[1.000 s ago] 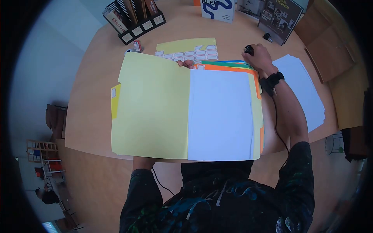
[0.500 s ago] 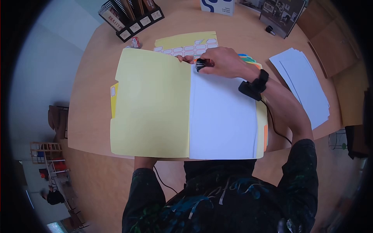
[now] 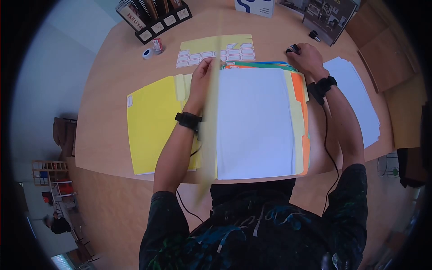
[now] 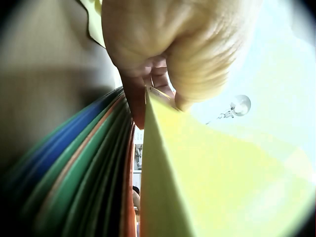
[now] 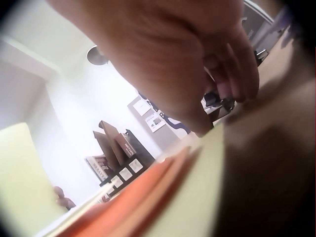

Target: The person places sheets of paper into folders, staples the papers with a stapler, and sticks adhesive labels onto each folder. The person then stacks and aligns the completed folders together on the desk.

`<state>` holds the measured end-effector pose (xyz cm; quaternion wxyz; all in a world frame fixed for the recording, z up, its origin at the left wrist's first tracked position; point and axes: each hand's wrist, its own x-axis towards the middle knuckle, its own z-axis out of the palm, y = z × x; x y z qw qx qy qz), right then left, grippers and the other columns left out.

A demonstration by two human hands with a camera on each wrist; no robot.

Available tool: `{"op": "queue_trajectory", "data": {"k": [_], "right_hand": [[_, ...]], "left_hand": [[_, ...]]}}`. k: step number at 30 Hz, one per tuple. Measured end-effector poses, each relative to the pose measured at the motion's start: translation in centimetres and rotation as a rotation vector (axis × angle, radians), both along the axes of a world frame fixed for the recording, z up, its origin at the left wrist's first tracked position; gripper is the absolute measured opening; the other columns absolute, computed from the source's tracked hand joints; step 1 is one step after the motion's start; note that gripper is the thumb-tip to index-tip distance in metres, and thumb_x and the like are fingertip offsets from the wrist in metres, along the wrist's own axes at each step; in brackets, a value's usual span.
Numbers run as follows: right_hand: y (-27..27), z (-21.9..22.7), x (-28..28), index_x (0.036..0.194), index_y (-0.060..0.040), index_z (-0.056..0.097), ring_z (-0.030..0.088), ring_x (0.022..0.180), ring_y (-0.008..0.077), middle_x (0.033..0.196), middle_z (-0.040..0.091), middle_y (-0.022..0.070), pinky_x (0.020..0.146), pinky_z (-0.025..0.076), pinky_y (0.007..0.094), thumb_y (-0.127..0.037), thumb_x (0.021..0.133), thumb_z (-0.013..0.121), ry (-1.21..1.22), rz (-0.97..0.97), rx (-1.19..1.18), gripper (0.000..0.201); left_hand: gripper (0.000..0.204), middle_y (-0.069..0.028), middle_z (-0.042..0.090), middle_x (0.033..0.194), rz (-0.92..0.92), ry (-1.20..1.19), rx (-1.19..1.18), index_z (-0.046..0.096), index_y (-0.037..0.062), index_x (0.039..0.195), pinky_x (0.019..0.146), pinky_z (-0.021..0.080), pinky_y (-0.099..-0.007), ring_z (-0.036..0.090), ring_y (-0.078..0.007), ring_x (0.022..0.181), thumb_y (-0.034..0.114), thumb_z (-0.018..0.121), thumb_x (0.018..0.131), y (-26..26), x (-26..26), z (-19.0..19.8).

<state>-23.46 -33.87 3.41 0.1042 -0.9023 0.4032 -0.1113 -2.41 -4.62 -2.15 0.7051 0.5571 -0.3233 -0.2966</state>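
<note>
My left hand pinches the top edge of a pale yellow folder cover, which stands nearly upright and blurred in the head view. In the left wrist view thumb and fingers close on that cover. White sheets lie to the right of the fold, over a stack of coloured folders. Past the stack's top right corner, my right hand holds a small black object with shiny metal parts, low over the table. The fingers hide much of it.
A bright yellow folder lies under my left forearm. Label sheets, a tape roll and a small red box lie beyond. White paper sits at right; a file holder and an upright book stand behind.
My right hand brought the black object over the top of the sheets, then moved back right with it. My left hand has lifted the folder cover from lying flat to nearly upright.
</note>
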Motion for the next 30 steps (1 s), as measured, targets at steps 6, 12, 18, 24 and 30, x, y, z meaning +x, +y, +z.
{"op": "queue_trajectory", "data": {"k": [6, 12, 18, 24, 30], "right_hand": [[-0.3, -0.1, -0.1, 0.106, -0.0061, 0.073, 0.070, 0.095, 0.0322, 0.100, 0.074, 0.0152, 0.083, 0.054, 0.0421, -0.047, 0.085, 0.069, -0.013, 0.030, 0.002, 0.046], [-0.3, 0.5, -0.1, 0.106, -0.0043, 0.073, 0.070, 0.091, 0.0328, 0.101, 0.073, 0.0155, 0.083, 0.054, 0.0424, -0.048, 0.080, 0.072, 0.041, 0.068, 0.016, 0.051], [1.0, 0.7, -0.1, 0.114, -0.0013, 0.070, 0.071, 0.097, 0.0323, 0.107, 0.073, 0.0165, 0.088, 0.054, 0.0417, -0.044, 0.082, 0.073, -0.010, 0.032, -0.296, 0.053], [4.6, 3.3, 4.6, 0.131, -0.0025, 0.064, 0.067, 0.110, 0.0330, 0.119, 0.071, 0.0193, 0.093, 0.053, 0.0433, -0.034, 0.091, 0.068, -0.144, 0.477, 0.089, 0.050], [6.7, 0.8, 9.9, 0.133, -0.0018, 0.062, 0.067, 0.109, 0.0374, 0.117, 0.070, 0.0234, 0.098, 0.051, 0.0438, -0.023, 0.090, 0.069, 0.009, 0.589, -0.040, 0.049]], "left_hand": [[0.031, -0.0069, 0.069, 0.113, 0.015, -0.087, 0.036, 0.068, 0.0001, 0.114, 0.097, 0.049, -0.0281, 0.062, -0.0138, 0.105, 0.022, 0.075, 0.094, 0.0, -0.5, 0.1], [0.033, -0.0072, 0.069, 0.112, 0.034, -0.079, 0.056, 0.064, -0.0020, 0.121, 0.096, 0.049, -0.0273, 0.063, -0.0139, 0.106, 0.011, 0.073, 0.093, 0.4, -0.5, 0.8], [0.052, -0.0123, 0.067, 0.123, -0.104, -0.039, -0.077, 0.054, -0.0018, 0.136, 0.106, 0.049, -0.0290, 0.062, -0.0170, 0.118, 0.007, 0.075, 0.090, 0.6, -0.6, 0.8], [0.052, -0.0118, 0.073, 0.111, -0.069, -0.097, 0.162, 0.055, -0.0036, 0.135, 0.086, 0.055, -0.0231, 0.070, -0.0117, 0.096, 0.009, 0.077, 0.089, 0.8, -0.5, 1.1], [0.047, -0.0089, 0.073, 0.106, -0.071, -0.033, 0.079, 0.057, -0.0042, 0.134, 0.084, 0.054, -0.0226, 0.068, -0.0092, 0.093, 0.011, 0.073, 0.093, 0.5, -0.4, 0.2]]}}
